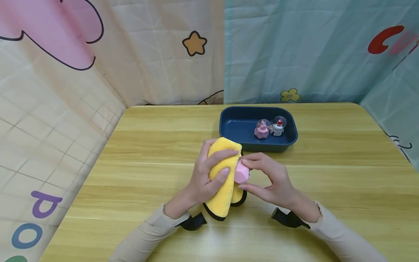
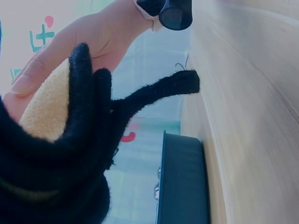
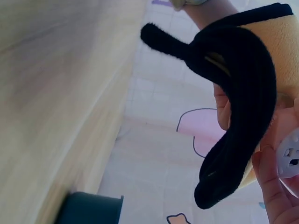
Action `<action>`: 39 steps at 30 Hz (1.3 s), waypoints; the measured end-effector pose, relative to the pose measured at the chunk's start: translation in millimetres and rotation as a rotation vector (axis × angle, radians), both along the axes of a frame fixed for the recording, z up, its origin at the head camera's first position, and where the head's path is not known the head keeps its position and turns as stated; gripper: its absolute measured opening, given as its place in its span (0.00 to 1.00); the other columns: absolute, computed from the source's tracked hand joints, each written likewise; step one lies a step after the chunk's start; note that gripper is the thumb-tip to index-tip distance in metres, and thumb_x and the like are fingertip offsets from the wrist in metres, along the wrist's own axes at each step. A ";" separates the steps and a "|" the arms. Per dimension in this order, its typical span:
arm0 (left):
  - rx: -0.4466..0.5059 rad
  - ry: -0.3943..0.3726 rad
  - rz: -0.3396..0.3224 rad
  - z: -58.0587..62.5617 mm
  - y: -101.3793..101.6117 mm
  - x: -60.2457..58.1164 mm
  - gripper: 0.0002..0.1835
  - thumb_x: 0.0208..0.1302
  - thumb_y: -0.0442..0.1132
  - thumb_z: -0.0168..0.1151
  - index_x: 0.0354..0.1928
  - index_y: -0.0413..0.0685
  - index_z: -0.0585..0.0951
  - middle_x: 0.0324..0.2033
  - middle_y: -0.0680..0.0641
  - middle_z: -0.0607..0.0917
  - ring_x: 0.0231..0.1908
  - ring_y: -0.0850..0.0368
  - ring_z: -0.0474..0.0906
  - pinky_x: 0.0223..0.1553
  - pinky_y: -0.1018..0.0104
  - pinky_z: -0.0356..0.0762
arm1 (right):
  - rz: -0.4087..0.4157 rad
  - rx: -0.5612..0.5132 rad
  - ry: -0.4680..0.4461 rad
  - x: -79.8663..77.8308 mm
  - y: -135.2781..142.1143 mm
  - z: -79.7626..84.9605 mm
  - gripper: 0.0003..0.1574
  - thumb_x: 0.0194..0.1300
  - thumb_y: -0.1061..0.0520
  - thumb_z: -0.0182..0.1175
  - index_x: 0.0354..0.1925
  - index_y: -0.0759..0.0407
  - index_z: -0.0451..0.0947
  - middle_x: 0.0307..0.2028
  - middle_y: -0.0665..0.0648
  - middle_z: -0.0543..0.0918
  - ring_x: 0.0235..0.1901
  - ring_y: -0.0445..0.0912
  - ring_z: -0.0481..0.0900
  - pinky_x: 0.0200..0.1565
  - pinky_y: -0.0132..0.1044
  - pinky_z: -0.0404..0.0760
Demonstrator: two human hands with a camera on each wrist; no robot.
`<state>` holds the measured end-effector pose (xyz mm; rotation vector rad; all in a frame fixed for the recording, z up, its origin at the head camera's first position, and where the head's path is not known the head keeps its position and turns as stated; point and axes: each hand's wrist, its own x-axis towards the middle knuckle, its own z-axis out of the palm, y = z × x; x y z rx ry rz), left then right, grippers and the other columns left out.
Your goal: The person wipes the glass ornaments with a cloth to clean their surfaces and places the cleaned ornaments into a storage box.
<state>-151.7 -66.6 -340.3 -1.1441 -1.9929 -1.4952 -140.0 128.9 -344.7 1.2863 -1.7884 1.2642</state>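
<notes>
My left hand [image 1: 200,179] grips a folded yellow cloth [image 1: 223,146] with black edging, its fingers and thumb spread across the front. Against the cloth's right side, my right hand [image 1: 279,182] pinches a pink faceted snow globe [image 1: 241,173] between thumb and fingers. Only its base shows; the dome is hidden in the cloth. From the right wrist view, the white underside [image 3: 289,156] of the base is visible beside the fingers. The cloth's black edging [image 2: 81,102] fills much of the left wrist view, with the right hand [image 2: 100,37] behind it.
Behind the hands stands a dark blue tray [image 1: 235,143]. In its right half are a pink snow globe [image 1: 262,131] and a white one [image 1: 277,128] with a red figure. The wooden table [image 1: 147,145] reaches back to printed curtains [image 1: 275,47].
</notes>
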 end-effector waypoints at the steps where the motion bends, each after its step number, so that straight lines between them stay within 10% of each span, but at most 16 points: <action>1: 0.005 -0.006 -0.007 0.2 0.1 0.0 0.18 0.65 0.48 0.46 0.51 0.47 0.75 0.51 0.37 0.68 0.49 0.50 0.68 0.42 0.64 0.73 | -0.023 0.017 0.040 -0.5 0.3 1.0 0.28 0.55 0.53 0.68 0.44 0.75 0.76 0.41 0.67 0.80 0.47 0.44 0.79 0.54 0.26 0.76; 15: 0.015 -0.105 -0.016 -0.5 -2.8 1.1 0.18 0.64 0.45 0.48 0.51 0.47 0.76 0.52 0.38 0.69 0.52 0.49 0.68 0.44 0.64 0.74 | -0.020 0.119 0.177 -4.3 -0.2 4.8 0.19 0.62 0.55 0.60 0.41 0.71 0.76 0.42 0.67 0.78 0.45 0.49 0.77 0.59 0.27 0.72; 39: -0.023 -0.062 -0.096 1.5 -0.4 -1.6 0.19 0.68 0.51 0.48 0.53 0.48 0.74 0.54 0.38 0.66 0.51 0.49 0.68 0.42 0.66 0.75 | 0.010 0.026 0.049 -5.6 5.2 -0.7 0.28 0.57 0.55 0.66 0.43 0.79 0.74 0.46 0.67 0.80 0.53 0.44 0.78 0.56 0.27 0.75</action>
